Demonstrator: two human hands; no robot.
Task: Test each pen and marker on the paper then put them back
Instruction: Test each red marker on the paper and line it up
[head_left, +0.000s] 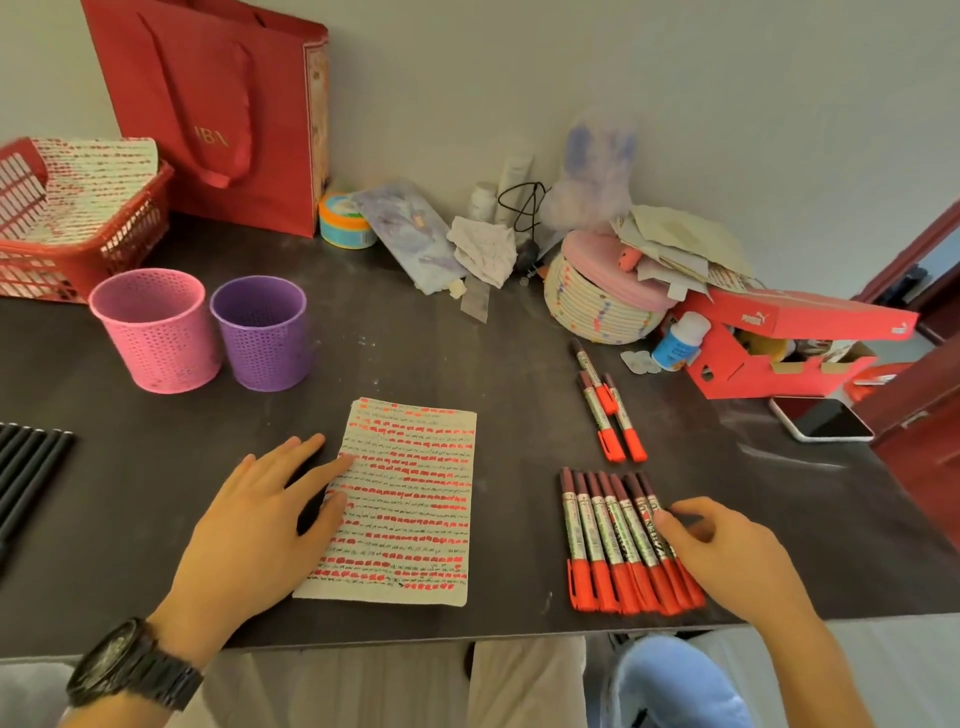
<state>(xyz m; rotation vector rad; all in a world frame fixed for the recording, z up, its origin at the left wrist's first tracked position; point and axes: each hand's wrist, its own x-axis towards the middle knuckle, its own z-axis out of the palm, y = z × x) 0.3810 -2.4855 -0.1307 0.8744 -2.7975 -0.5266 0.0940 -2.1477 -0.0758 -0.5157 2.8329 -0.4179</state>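
Note:
A sheet of paper (410, 499) covered with rows of red marks lies flat on the dark table. My left hand (260, 525) presses its left edge with straight fingers. To the right, a row of several red-capped markers (613, 545) lies side by side near the table's front edge. My right hand (727, 551) rests on the right end of that row, its fingers curled over the outermost markers. Three more red markers (608, 410) lie loose farther back. A pink cup (156, 327) and a purple cup (262, 332) stand behind the paper, to the left.
Black pencils (28, 467) lie at the left edge. A red basket (78, 244) and red bag (218, 114) stand at the back left. A woven basket (602, 296), red shoebox (779, 343), small bottle (678, 343) and phone (823, 418) crowd the back right.

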